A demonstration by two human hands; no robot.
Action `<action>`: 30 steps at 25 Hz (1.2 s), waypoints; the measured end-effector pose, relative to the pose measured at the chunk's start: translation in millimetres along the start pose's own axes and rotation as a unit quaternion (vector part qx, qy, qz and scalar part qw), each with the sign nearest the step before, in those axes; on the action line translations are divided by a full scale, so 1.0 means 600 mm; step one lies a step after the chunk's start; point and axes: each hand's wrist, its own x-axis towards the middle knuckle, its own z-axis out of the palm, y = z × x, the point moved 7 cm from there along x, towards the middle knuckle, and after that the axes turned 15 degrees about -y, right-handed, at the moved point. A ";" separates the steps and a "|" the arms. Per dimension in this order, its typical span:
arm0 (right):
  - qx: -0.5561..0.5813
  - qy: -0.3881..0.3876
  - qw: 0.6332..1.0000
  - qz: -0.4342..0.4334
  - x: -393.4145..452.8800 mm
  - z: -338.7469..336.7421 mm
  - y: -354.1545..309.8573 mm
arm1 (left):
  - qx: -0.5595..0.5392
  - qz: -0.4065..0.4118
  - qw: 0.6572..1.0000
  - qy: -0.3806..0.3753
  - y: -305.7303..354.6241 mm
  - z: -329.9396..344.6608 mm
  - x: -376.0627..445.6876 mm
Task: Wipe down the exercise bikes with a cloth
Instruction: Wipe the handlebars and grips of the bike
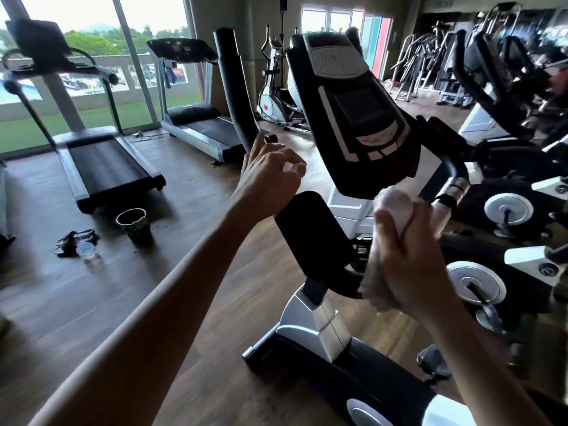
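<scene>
A black and white exercise bike [322,327] stands right in front of me, its black console [356,112] tilted up at the centre. My left hand [270,176] grips the lower end of the bike's left handlebar [233,87], fingers curled round it. My right hand [408,253] holds a bunched pale cloth [396,204] just below the console's bottom edge, beside the right handlebar [455,179]. Whether the cloth touches the console cannot be told through the blur.
Two treadmills [101,161] [196,124] stand at the left by the windows. A dark cup [135,222], a clear plastic cup [87,250] and a dark item lie on the wooden floor at left. More bikes [507,210] crowd the right; an elliptical [276,99] stands behind.
</scene>
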 end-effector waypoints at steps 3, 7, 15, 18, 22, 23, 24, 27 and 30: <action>-0.186 -0.103 0.977 -0.015 -0.027 0.061 0.015 | 0.025 -0.046 0.998 0.026 0.028 0.042 -0.037; -0.332 -0.289 0.868 -0.228 -0.043 0.068 0.016 | 0.068 -0.080 0.985 0.137 0.051 0.050 -0.081; -0.294 -0.136 0.900 -0.292 -0.020 0.088 -0.002 | 0.103 -0.122 0.980 0.121 0.056 0.052 -0.087; -0.231 -0.041 0.938 -0.254 -0.030 0.095 -0.010 | 0.104 -0.133 0.979 0.114 0.057 0.053 -0.083; -0.213 -0.019 0.941 -0.260 -0.030 0.089 -0.010 | 0.116 -0.125 0.979 0.113 0.051 0.055 -0.082; -0.206 -0.025 0.941 -0.266 -0.030 0.089 -0.007 | 0.113 -0.123 0.980 0.109 0.044 0.053 -0.079; -0.185 -0.037 0.944 -0.272 -0.031 0.088 -0.006 | 0.111 -0.125 0.981 0.103 0.039 0.052 -0.079; -0.068 -0.058 0.962 -0.259 -0.022 0.063 -0.001 | 0.122 -0.132 0.979 0.093 0.033 0.047 -0.080; -0.035 -0.035 0.967 -0.248 -0.005 0.010 0.013 | 0.121 -0.141 0.979 0.083 0.049 0.049 -0.086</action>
